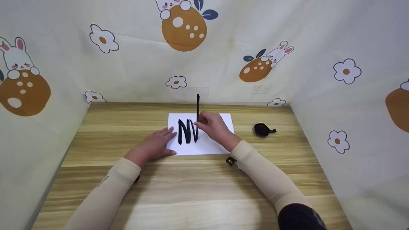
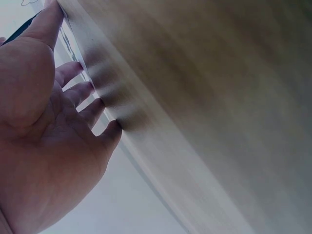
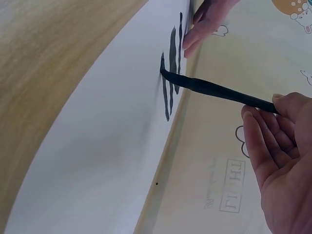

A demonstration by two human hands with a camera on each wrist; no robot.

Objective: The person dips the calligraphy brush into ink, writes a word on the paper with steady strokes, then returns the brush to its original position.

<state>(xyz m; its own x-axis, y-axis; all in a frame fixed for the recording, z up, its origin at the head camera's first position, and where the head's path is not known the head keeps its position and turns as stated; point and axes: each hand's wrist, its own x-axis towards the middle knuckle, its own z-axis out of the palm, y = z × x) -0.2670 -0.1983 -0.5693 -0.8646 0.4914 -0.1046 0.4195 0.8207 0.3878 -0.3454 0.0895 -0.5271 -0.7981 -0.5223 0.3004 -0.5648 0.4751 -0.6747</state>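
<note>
Brush [image 1: 197, 107]: standing nearly upright over the paper [image 1: 207, 147], its tip [image 3: 163, 64] bending against it beside the strokes [image 1: 184, 132]; I'm judging it light, stiff in the handle [image 3: 214, 89], soft and probably wet below.
Right hand [image 1: 213, 126]: pinching the handle between thumb and fingers, well above the tip, and I'm liking that hold.
Left hand [image 1: 155, 143]: spreading its fingers and thumb along the paper's left edge, resting there.
Paper: lying flat on the table [image 1: 179, 191], looking thin; I'm expecting easy sliding and creasing, so I'm favouring its edges for holding.
Room: white paper is running from the strokes to its right edge, partly under the right hand.
Dish [image 1: 262, 130]: sitting to the right, apart from the paper.
Cloth [image 1: 137, 73]: hanging behind and on both sides.
</note>
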